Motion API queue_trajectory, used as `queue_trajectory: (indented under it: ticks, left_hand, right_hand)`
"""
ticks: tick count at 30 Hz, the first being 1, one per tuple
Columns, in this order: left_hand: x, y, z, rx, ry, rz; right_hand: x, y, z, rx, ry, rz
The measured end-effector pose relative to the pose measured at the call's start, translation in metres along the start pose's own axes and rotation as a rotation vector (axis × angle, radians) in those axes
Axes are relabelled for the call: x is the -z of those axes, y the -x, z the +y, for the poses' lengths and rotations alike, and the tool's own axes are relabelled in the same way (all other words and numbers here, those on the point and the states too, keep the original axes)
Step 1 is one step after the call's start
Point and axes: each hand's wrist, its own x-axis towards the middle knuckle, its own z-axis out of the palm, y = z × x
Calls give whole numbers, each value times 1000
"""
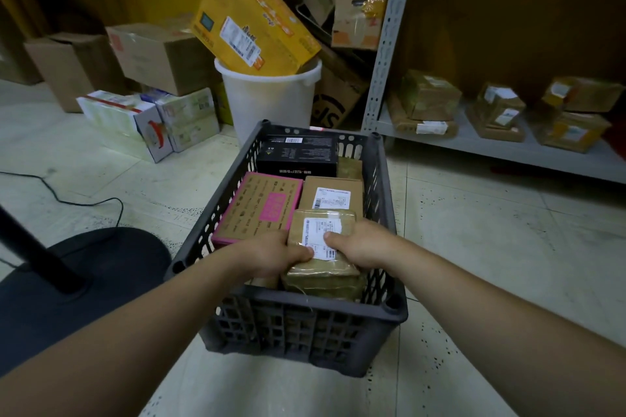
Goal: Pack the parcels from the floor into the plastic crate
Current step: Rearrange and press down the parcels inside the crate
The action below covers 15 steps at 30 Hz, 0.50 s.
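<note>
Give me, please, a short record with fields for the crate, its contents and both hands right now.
crate: dark grey plastic crate on the floor, nearly full
held parcel: taped brown parcel at the crate's near right, white label up
left hand: grips the parcel's left edge, thumb on top
right hand: grips its right edge, thumb on the label
other contents: pink-edged box, black box, labelled brown box
behind: white bucket holding a yellow box

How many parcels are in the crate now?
5: black box at the far end, small brown one beside it, pink box left, labelled brown box right, taped parcel nearest. More may hide underneath.
</note>
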Motion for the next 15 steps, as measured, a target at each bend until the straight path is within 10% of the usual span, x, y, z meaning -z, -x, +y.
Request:
queue_trajectory:
  ticks: [15]
  left_hand:
    - [4,-22,-4,39,58,40]
  right_hand:
    - [3,-11,4,20,6,19]
